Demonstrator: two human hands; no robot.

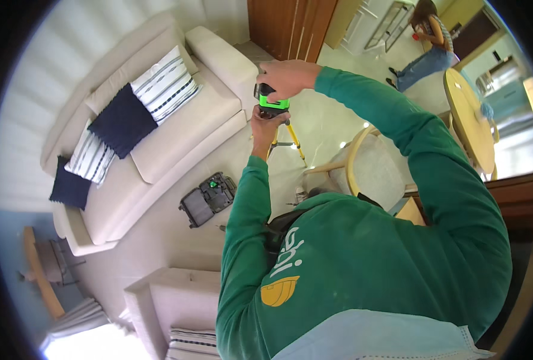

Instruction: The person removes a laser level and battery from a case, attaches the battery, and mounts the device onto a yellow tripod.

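A green and black laser level (pixel 274 104) stands upright on top of a tripod with yellow legs (pixel 296 140). Low on the device, my left hand (pixel 263 127) is closed around its base, where it meets the tripod. From above, my right hand (pixel 291 77) reaches over the top, its fingers bent down onto the device and covering part of it. On the floor to the left lies an opened dark carrying case (pixel 208 200) with a small green item inside.
A beige sofa (pixel 179 141) with striped and dark cushions runs along the left. Near the tripod's right is a rounded wooden chair (pixel 374 165), with a round table (pixel 467 120) beyond. Another person (pixel 425 51) stands at the far right. A beige armchair (pixel 179 300) is at the lower left.
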